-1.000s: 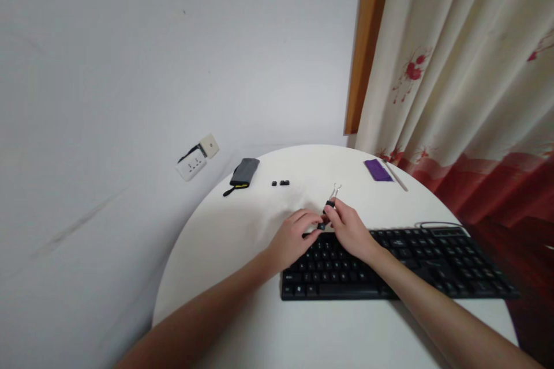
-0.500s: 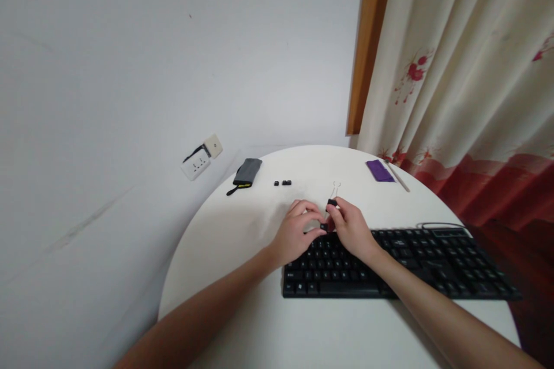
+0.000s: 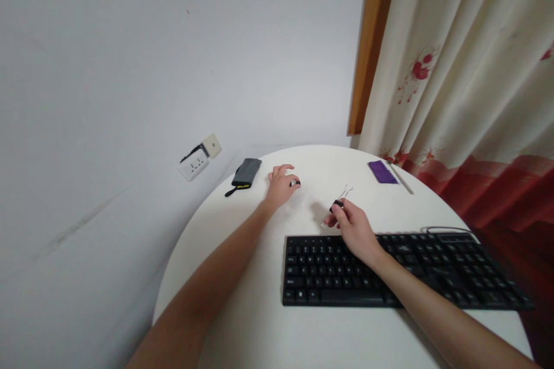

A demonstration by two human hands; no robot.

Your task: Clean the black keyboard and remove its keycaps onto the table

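Observation:
A small black keycap (image 3: pixel 298 183) shows at the fingertips of my left hand (image 3: pixel 279 186), which is low over the white table beyond the keyboard. Most of the keycap is covered by the fingers. My right hand (image 3: pixel 357 229) grips a wire keycap puller (image 3: pixel 337 206) by its black middle, with wire loops sticking out at both ends. That hand hovers over the far edge of the black keyboard (image 3: pixel 351 298). Nothing can be seen between the puller's near wires. Any loose keycaps around my left hand are hidden by it.
A grey pouch (image 3: pixel 247 172) with a black loop lies left of my left hand. At the far right of the round table (image 3: pixel 242 334) are a purple cloth (image 3: pixel 382 172) and a thin pale stick (image 3: pixel 401 177). A cable (image 3: pixel 448 229) curls behind the keyboard.
My left hand has moved from the keyboard's edge, away and left, carrying the keycap to where loose keycaps lay. My right hand, still holding the puller, has shifted only slightly.

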